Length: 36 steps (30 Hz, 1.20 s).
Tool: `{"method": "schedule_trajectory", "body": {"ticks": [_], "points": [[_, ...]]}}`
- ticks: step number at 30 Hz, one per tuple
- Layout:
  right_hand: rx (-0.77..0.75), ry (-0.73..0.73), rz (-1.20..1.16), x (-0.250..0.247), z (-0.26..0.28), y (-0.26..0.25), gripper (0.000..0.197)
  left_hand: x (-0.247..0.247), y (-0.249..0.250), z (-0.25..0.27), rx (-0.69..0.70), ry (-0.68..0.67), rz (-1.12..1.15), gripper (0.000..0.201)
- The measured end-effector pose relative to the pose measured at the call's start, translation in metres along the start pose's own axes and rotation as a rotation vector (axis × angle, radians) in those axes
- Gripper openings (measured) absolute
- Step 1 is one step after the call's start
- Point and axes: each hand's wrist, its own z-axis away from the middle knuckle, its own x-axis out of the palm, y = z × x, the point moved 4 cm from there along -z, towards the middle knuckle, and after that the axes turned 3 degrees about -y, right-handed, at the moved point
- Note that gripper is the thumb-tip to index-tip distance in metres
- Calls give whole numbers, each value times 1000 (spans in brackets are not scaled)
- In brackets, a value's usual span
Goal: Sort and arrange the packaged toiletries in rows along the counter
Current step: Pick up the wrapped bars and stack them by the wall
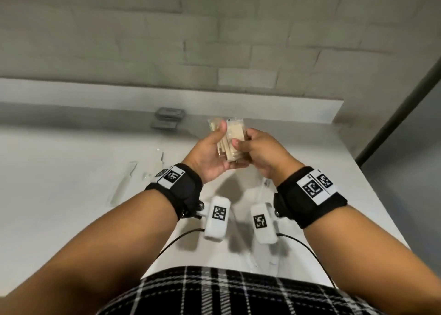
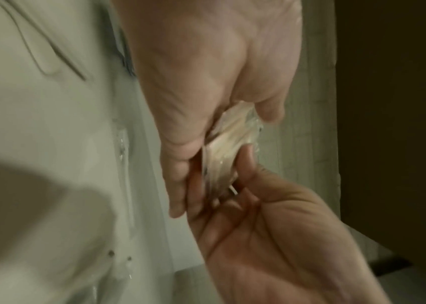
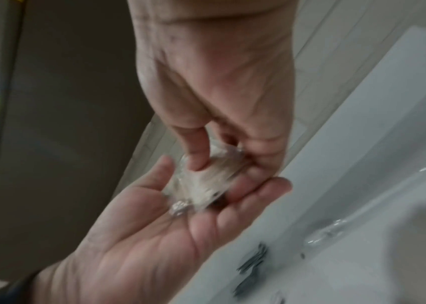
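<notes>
A bundle of clear packets with pale beige contents (image 1: 235, 133) is held above the white counter (image 1: 71, 219) by both hands. My left hand (image 1: 220, 145) lies palm up under the bundle, thumb pressed on its top. My right hand (image 1: 241, 145) grips the bundle's right side from above, fingers curled. In the right wrist view the packets (image 3: 201, 189) rest on the left palm while the right hand (image 3: 227, 162) pinches them with its thumb. The left wrist view shows the packets (image 2: 235, 144) squeezed between the two hands. What the packets contain is too blurred to tell.
Two grey flat packets (image 1: 169, 113) lie at the back by the wall ledge. Long clear-wrapped items (image 1: 124, 183) and a small packet (image 1: 146, 175) lie on the left. Another clear packet (image 1: 266, 183) lies below my right hand. The counter ends at the right near a dark frame (image 1: 393, 123).
</notes>
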Motion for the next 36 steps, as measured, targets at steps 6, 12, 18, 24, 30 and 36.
{"method": "schedule_trajectory", "body": {"ticks": [6, 12, 18, 24, 30, 36], "points": [[-140, 71, 199, 17, 2, -11, 20, -26, 17, 31, 138, 177, 23, 25], [-117, 1, 82, 39, 0, -12, 9, -37, 40, 57, 254, 240, -84, 13], [-146, 38, -7, 48, -9, -15, 11, -50, 49, 69, 272, 259, -138, 24], [-147, 52, -29, 53, -15, -17, 14, -60, 58, 69, 269, 249, -205, 33], [-187, 13, 142, 50, -28, -39, 8, -66, 62, 68, 174, 198, -333, 37], [-198, 133, 635, 42, -42, -52, 13, -84, 64, 68, 184, 293, -219, 34]]}}
